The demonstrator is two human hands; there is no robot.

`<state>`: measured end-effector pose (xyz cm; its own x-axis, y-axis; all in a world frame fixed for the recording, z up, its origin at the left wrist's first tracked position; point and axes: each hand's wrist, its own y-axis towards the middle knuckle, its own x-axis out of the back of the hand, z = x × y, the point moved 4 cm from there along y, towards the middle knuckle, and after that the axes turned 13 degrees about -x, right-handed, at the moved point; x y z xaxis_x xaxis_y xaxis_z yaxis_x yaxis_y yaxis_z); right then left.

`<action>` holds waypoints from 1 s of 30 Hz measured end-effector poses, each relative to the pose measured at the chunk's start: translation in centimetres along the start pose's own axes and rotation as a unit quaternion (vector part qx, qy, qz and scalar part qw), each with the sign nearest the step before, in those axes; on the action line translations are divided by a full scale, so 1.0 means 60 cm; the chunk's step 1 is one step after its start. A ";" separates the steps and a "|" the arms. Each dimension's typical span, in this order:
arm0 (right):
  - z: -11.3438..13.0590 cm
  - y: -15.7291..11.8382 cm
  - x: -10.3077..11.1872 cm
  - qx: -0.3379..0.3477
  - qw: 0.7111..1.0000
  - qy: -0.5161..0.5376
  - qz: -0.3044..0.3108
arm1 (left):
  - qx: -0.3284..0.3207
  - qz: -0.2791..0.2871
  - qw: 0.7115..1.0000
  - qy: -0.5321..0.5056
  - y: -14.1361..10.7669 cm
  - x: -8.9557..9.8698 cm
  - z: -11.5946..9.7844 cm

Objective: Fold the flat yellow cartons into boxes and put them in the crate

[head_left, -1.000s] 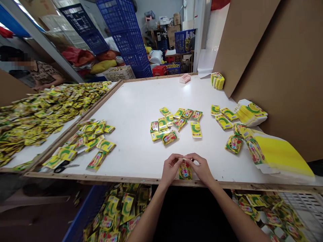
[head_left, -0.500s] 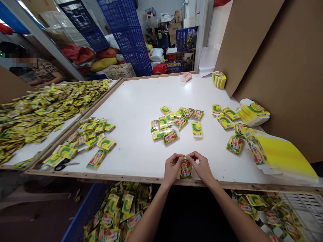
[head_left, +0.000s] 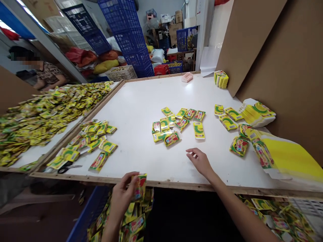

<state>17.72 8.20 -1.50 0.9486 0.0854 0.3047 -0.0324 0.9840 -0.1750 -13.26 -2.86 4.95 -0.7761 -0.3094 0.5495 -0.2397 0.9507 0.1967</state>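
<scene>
My left hand (head_left: 124, 190) holds a small yellow-green packet (head_left: 140, 187) between thumb and fingers, past the table's front edge and above a blue crate (head_left: 83, 215) filled with similar packets. Over the white table (head_left: 141, 161), my right hand (head_left: 200, 161) hangs with its fingers bent and apart, nothing in them. Beyond it lies a single packet (head_left: 199, 130), with a loose group of packets (head_left: 171, 138) to its left. More packets (head_left: 227, 122) lie at the right.
Black scissors (head_left: 66, 167) and a packet pile (head_left: 93, 134) are at the left. Fanned yellow cartons (head_left: 290, 154) lie at the right beside cardboard (head_left: 290, 67). A pink block (head_left: 187, 77) sits at the back. A person (head_left: 50, 74) sits beyond the left heap.
Both hands were together on one packet at the table's front edge. The left has moved left and down with a packet, past the edge; the right has let go and opened.
</scene>
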 end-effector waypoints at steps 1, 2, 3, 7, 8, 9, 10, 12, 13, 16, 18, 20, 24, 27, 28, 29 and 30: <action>0.002 0.024 -0.011 -0.031 0.999 -0.012 0.012 | 0.003 -0.007 0.999 0.051 -0.005 0.033 0.015; 0.007 0.048 -0.024 -0.053 0.998 -0.013 0.023 | 0.006 -0.017 0.996 0.091 -0.011 0.058 0.028; 0.012 0.072 -0.038 -0.067 0.997 -0.010 0.031 | 0.009 -0.028 0.993 0.115 -0.016 0.074 0.038; 0.036 0.140 -0.086 -0.096 0.994 -0.009 0.052 | 0.012 -0.040 0.994 0.100 -0.027 0.058 0.045; 0.040 0.145 -0.092 -0.092 0.994 -0.011 0.052 | 0.006 -0.029 0.996 0.081 -0.025 0.040 0.039; 0.043 0.146 -0.094 -0.083 0.995 -0.012 0.053 | -0.003 -0.019 0.998 0.059 -0.020 0.020 0.029; 0.046 0.141 -0.093 -0.069 0.996 -0.012 0.054 | -0.015 -0.012 0.999 0.037 -0.014 0.000 0.018; 0.050 0.121 -0.080 -0.034 0.998 -0.012 0.054 | -0.045 -0.019 0.999 -0.005 0.003 -0.039 -0.008; 0.052 0.107 -0.070 -0.018 0.998 -0.012 0.052 | -0.061 -0.028 0.997 -0.024 0.011 -0.059 -0.020; 0.057 0.055 -0.036 0.036 0.998 -0.004 0.056 | -0.102 -0.013 0.989 -0.102 0.031 -0.131 -0.051; 0.056 0.019 -0.020 0.070 0.995 0.012 0.075 | -0.111 0.054 0.975 -0.185 0.034 -0.191 -0.066; 0.046 -0.010 -0.010 0.074 0.994 0.043 0.074 | -0.092 0.124 0.951 -0.267 0.029 -0.243 -0.075; 0.004 -0.042 -0.001 0.027 0.989 0.145 0.020 | -0.050 0.182 0.928 -0.321 0.019 -0.289 -0.074; -0.016 -0.050 -0.009 0.014 0.988 0.150 0.037 | -0.045 0.221 0.918 -0.326 0.017 -0.289 -0.069; -0.019 -0.050 -0.013 0.012 0.989 0.138 0.054 | -0.043 0.229 0.916 -0.328 0.017 -0.286 -0.068; -0.019 -0.050 -0.017 0.013 0.989 0.128 0.068 | -0.041 0.233 0.914 -0.330 0.018 -0.284 -0.067; -0.018 -0.050 -0.019 0.016 0.990 0.118 0.076 | -0.039 0.231 0.915 -0.330 0.019 -0.283 -0.066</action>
<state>17.04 5.00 -2.34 0.9789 0.1983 0.0489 -0.1875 0.9673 -0.1707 1.93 3.39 -0.93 -0.9732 0.2293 -0.0156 0.2250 0.9645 0.1385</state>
